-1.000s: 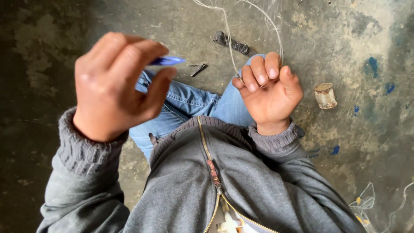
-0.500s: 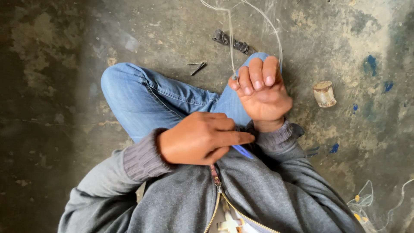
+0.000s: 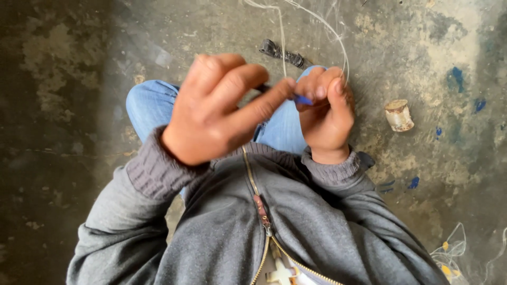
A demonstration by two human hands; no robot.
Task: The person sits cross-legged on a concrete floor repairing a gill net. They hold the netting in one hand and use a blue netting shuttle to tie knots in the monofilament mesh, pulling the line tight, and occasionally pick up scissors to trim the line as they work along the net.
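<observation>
The left hand had its fingers pinched together on a small blue tool — its tip met the right hand, whose fingers were curled shut around thin pale thread. A worn spool lay apart on the concrete floor.

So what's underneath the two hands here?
Under the left hand and right hand lie a knee in blue jeans and stained concrete floor. A small blue tool shows between the fingers; the rest of it and the leg are covered.
</observation>
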